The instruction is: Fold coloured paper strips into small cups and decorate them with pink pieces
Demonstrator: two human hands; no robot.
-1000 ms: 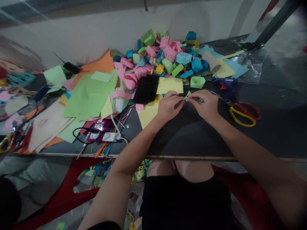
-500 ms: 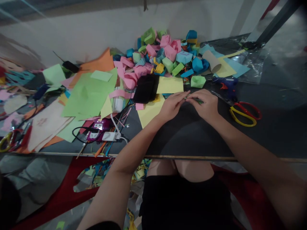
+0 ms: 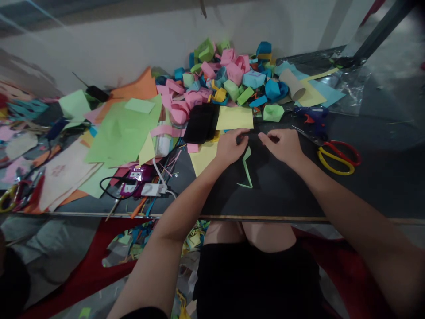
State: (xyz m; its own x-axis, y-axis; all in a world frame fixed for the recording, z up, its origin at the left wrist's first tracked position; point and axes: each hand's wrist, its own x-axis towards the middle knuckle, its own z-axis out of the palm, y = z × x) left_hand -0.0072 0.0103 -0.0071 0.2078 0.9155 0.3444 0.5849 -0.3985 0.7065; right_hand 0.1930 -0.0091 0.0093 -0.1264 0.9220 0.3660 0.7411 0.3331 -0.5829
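A narrow light-green paper strip [image 3: 246, 170] with sharp bends lies or hangs over the dark tabletop, its upper end just below my left thumb. Whether it touches that hand I cannot tell. My left hand [image 3: 230, 145] is loosely curled, with a gap between thumb and forefinger and nothing visible in it. Across a small gap, my right hand [image 3: 283, 144] has its fingers bent and apart, holding nothing. Behind the hands are a yellow paper sheet [image 3: 235, 118] and a green folded paper piece [image 3: 273, 113].
Red-and-yellow-handled scissors [image 3: 338, 157] and a blue glue gun [image 3: 314, 116] lie right. A heap of folded paper pieces [image 3: 232, 73] is by the wall. A black phone [image 3: 200, 124], green sheets [image 3: 122, 130] and a purple power strip [image 3: 137, 179] sit left.
My hands have drawn apart from being pressed together around a small green piece. The bent green strip now shows below my left hand.
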